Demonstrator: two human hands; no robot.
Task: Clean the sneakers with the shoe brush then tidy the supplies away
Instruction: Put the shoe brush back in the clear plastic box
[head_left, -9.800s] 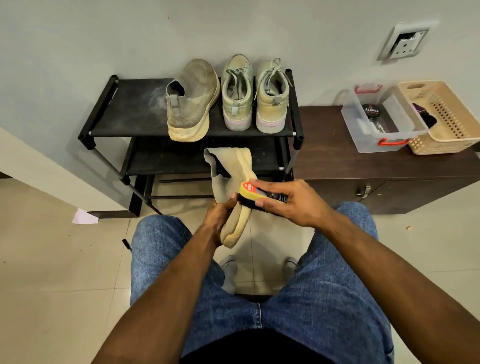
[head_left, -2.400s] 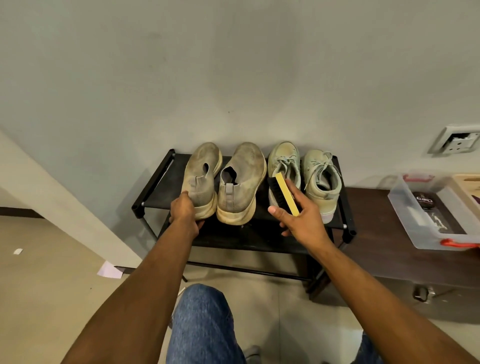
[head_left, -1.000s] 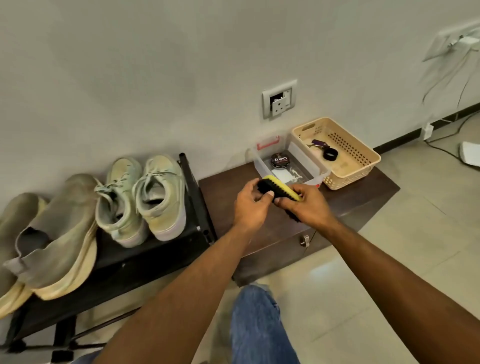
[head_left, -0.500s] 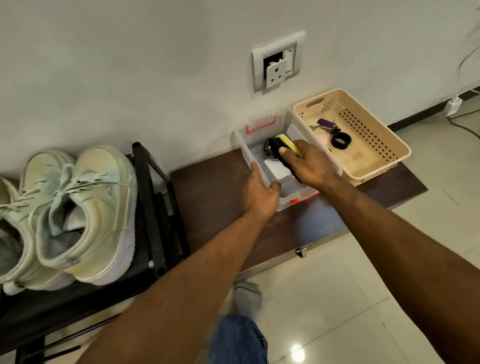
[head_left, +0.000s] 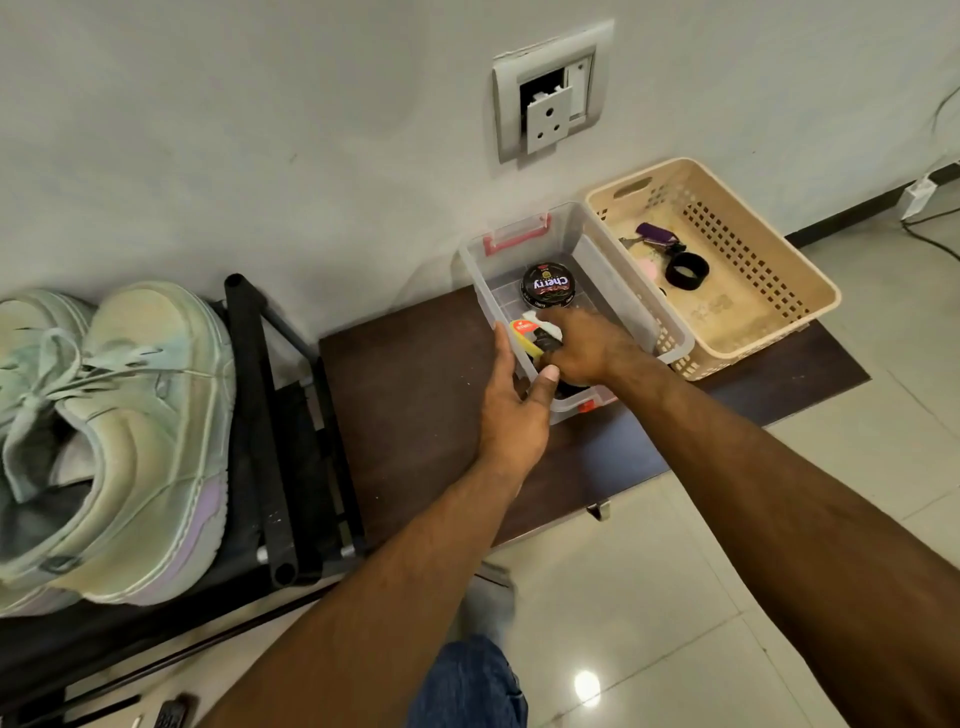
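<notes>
Sitting along the wall, biggest thing first, is the black shoe rack (head_left: 270, 415) on the left, with a pair of pale green sneakers (head_left: 130, 431) parked on its top shelf, laces loose. Right beside the rack is the dark brown tabletop (head_left: 415, 405). On it, a beige plastic basket (head_left: 769, 270) sits against the wall with a black ring and a purple item inside, and touching its left side is a clear storage box (head_left: 618, 275) with red handles.

Both of the person's arms reach into the shot from below. The left hand (head_left: 511, 410) grips the near-left wall of the clear storage box, thumb hooked over the rim, fingers outside. The right hand (head_left: 587, 345) is down inside the box, fingers curled around the shoe brush (head_left: 524, 338), so it's clamped on it. The brush, with its yellow back and red label, lies low in the box at the near end, next to something white. A round black polish tin (head_left: 548, 285) sits at the far end of the same box, just beyond the right hand.
</notes>
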